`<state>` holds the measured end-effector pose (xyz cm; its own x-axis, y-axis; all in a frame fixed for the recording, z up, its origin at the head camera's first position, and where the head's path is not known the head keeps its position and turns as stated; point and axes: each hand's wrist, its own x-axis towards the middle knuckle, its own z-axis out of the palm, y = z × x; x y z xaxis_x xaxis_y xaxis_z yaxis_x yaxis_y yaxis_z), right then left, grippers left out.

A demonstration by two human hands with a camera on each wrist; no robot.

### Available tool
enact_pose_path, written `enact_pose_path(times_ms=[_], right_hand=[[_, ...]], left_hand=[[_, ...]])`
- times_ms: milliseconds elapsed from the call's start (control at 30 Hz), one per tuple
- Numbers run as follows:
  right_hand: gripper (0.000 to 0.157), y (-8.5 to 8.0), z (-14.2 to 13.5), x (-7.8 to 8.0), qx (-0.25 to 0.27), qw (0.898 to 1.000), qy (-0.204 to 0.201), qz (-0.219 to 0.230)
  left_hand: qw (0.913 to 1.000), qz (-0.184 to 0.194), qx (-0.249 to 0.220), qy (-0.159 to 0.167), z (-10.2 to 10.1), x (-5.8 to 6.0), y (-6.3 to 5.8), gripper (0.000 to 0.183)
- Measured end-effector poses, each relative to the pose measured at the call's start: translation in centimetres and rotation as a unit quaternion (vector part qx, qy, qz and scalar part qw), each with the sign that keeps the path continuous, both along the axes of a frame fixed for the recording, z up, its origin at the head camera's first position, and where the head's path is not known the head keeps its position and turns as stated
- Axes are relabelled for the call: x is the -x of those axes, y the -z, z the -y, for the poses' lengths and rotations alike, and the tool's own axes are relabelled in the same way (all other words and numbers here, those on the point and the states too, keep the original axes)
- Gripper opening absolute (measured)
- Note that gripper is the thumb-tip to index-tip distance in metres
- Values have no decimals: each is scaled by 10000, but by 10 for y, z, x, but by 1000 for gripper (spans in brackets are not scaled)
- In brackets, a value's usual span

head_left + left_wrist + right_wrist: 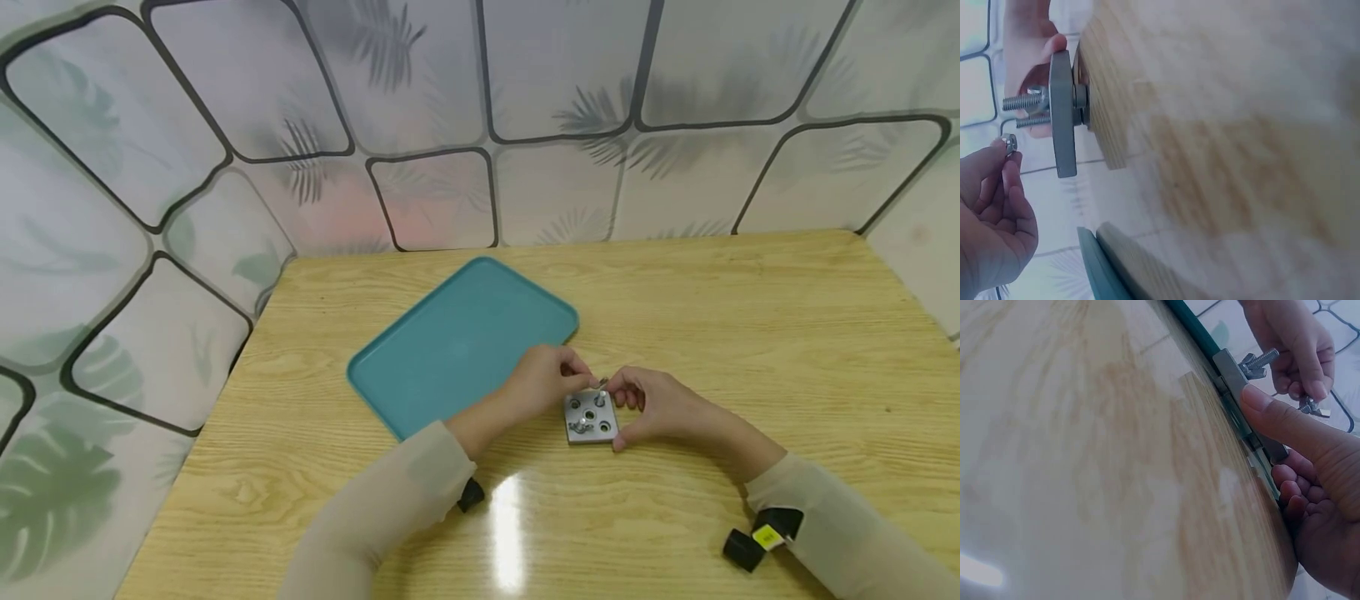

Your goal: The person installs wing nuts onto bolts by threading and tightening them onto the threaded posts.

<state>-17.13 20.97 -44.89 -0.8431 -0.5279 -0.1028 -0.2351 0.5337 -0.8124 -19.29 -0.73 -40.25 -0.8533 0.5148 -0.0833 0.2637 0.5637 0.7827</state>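
A square silver metal plate [595, 437] with several holes stands just above the table, bolt heads showing under it in the left wrist view. Two threaded bolts [1021, 102] rise through it, and a wing nut [1255, 370] sits on one. My left hand [546, 382] pinches another small metal nut [1011, 143], seemingly a wing nut, between thumb and fingertip beside the far bolt's tip. With my right hand [663, 406] I grip the plate's right side, thumb at the near corner and fingers near the far one. The fingers partly hide the held nut.
A teal tray [450, 333] lies at an angle behind and left of the plate, my left forearm over its near edge. The wooden table [750, 317] runs back to a patterned wall covering [555, 192]. Both wrists carry black camera mounts [744, 550].
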Motion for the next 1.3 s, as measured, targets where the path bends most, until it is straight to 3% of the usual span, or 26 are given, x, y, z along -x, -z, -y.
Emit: enact_pose_path(times_ms=[200, 333, 700, 933, 1133, 1233, 1300], right_hand=[[60, 2, -1, 0, 67, 10000, 14, -3], [59, 2, -2, 0, 63, 10000, 1, -62], [58, 2, -1, -1, 48, 10000, 29, -44], [57, 3, -1, 0, 45, 10000, 6, -17], [57, 3, 0, 0, 53, 10000, -28, -53], [56, 2, 0, 1, 62, 9999, -54, -120], [56, 2, -1, 1, 39, 9998, -84, -203]], left_hand=[[9985, -505, 80, 182, -2, -8, -2, 12], [9979, -603, 148, 197, -7, -11, 0, 12], [9997, -198, 102, -29, -12, -18, -1, 10], [9999, -86, -115, 84, -9, -13, 3, 10], [9984, -180, 155, 506, -7, -5, 0, 10], [9930, -493, 505, 951, -7, -3, -5, 13], [9841, -865, 741, 1361, -6, -2, -7, 16]])
